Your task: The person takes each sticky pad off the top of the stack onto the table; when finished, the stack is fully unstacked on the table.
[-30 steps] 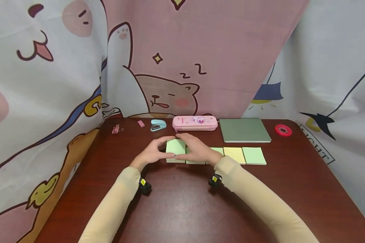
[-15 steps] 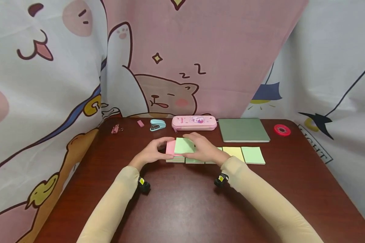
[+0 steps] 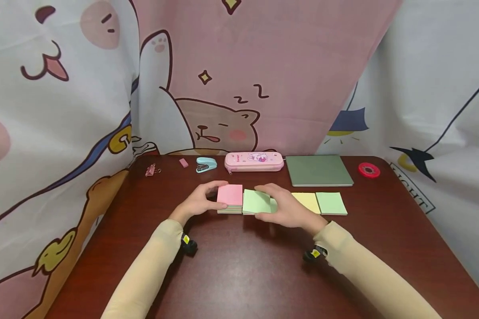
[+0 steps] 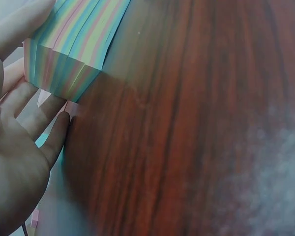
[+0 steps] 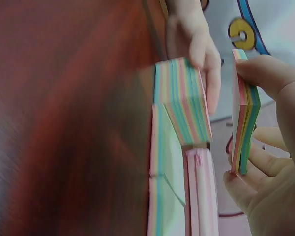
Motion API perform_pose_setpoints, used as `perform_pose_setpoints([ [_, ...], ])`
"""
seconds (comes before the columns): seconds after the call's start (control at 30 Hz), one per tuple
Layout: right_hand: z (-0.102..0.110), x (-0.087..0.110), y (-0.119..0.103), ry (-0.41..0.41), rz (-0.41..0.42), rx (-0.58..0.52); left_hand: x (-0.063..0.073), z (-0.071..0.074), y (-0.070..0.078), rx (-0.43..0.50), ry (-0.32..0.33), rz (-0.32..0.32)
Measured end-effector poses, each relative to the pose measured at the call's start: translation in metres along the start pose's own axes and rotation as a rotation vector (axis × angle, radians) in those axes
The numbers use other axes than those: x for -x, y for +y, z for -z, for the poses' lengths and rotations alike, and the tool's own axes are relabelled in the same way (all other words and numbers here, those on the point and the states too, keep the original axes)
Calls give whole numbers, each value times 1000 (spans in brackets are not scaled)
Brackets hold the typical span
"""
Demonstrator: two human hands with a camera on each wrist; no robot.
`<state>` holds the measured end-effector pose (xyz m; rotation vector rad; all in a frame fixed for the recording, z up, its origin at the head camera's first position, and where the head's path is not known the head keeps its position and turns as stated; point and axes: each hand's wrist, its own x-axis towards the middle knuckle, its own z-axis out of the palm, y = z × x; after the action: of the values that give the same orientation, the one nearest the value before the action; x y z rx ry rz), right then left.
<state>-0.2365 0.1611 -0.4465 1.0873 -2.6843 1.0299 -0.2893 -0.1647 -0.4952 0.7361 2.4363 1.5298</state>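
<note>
My left hand (image 3: 197, 203) steadies a tall stack of sticky notes (image 3: 230, 195), thumb at its near side and fingers at the far side. The stack has a pink top and striped, many-coloured edges (image 5: 184, 93). Pinched between the thumb and fingers of my right hand (image 3: 287, 208) is a thinner sticky note pad (image 3: 256, 201) with a light green top. In the right wrist view this pad (image 5: 243, 123) is held up off the table, apart from the stack. Low sticky note pads (image 5: 160, 142) line up beside the stack, partly hidden by my right hand in the head view.
To the right lie a yellow pad (image 3: 306, 202) and a green pad (image 3: 331, 203). Along the back are binder clips (image 3: 151, 169), a pink eraser (image 3: 183, 163), a blue stapler (image 3: 206, 164), a pink pencil case (image 3: 254, 161), a green notebook (image 3: 319, 171) and a red ring-shaped roll (image 3: 369, 170).
My right hand has lifted the green-topped pad off the stack and carried it right, uncovering the pink top. My left hand has stayed at the stack.
</note>
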Motion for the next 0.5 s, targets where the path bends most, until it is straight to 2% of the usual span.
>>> perform_pose_setpoints([
  [0.23, -17, 14, -26, -79, 82, 1, 2, -1, -2, 11, 1, -19],
  [0.5, -42, 16, -42, -206, 73, 64, 1, 1, -2, 19, -4, -11],
])
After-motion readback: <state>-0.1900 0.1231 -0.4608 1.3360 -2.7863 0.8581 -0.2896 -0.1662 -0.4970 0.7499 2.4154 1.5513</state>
